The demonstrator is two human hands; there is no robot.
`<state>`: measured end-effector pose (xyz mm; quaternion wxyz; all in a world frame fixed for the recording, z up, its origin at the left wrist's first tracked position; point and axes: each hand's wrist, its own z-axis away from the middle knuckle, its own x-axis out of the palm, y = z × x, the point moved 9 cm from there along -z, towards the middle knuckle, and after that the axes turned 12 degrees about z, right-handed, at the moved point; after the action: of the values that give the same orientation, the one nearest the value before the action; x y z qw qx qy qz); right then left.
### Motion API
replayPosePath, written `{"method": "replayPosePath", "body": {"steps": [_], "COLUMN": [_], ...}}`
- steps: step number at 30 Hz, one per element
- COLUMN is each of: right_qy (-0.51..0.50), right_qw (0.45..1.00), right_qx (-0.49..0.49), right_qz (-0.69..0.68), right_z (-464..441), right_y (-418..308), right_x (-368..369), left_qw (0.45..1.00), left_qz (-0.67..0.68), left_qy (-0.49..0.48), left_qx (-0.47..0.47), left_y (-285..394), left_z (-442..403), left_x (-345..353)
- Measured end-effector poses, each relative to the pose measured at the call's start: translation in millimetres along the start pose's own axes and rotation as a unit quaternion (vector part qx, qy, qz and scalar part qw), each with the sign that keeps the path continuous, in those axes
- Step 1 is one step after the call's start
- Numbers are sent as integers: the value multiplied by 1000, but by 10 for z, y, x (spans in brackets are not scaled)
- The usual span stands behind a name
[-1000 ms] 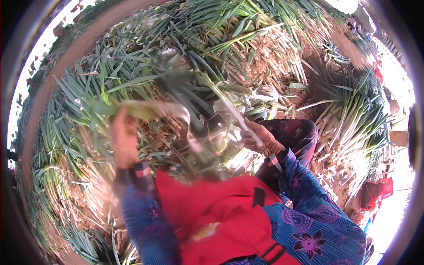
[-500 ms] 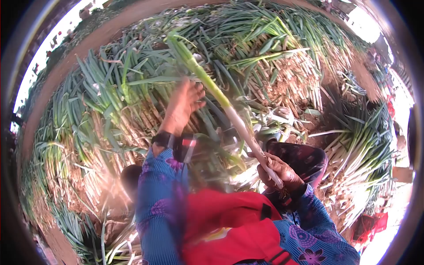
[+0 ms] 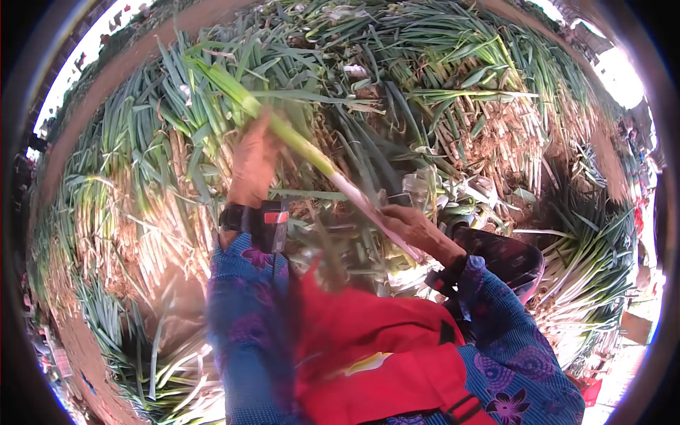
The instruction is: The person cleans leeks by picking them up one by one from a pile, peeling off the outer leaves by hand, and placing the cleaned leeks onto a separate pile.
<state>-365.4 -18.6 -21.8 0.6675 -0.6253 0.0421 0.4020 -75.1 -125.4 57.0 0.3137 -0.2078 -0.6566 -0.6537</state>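
A long green onion [image 3: 306, 149] lies slantwise in front of me, its green top at the upper left and its white root end at the lower right. My right hand [image 3: 418, 230] is closed around the white lower part. Against the green part, near the top, is my left hand [image 3: 253, 161]. Motion smears its fingers, so their grip on the stalk cannot be made out. Loose leaves and trimmings lie below the stalk, partly blurred.
Thick rows of green onions [image 3: 127, 212] stand on the left, with another large bundle [image 3: 489, 127] at the upper right. More green onions [image 3: 581, 262] lie at the right, beside my dark-trousered knee [image 3: 506, 258]. Pale peelings [image 3: 471, 191] are heaped beyond the knee.
The green onion has shifted left in view. My right hand has moved up and left, sitting farther from the root end. My left hand has moved left and now meets the green part.
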Motion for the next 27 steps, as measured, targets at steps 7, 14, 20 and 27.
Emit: {"method": "replayPosePath", "body": {"steps": [7, 14, 20, 27], "right_qy": [28, 12, -30, -15], "right_qw": [983, 978, 981, 979], "right_qx": [-139, -153, -134, -140], "right_qz": [120, 144, 140, 150], "right_z": [-594, -760, -766, -744], "right_y": [-810, -979, -961, -900], "right_x": [-15, 143, 256, 263], "left_qw": [1000, 999, 997, 997], "left_qz": [-12, -38, -70, -75], "left_qy": [-8, 4, 0, 5], "left_qx": [7, 37, 42, 14], "left_y": [-69, 25, 24, -110], "left_z": [140, 158, 222, 253], "left_x": [14, -84, -26, 39]}}
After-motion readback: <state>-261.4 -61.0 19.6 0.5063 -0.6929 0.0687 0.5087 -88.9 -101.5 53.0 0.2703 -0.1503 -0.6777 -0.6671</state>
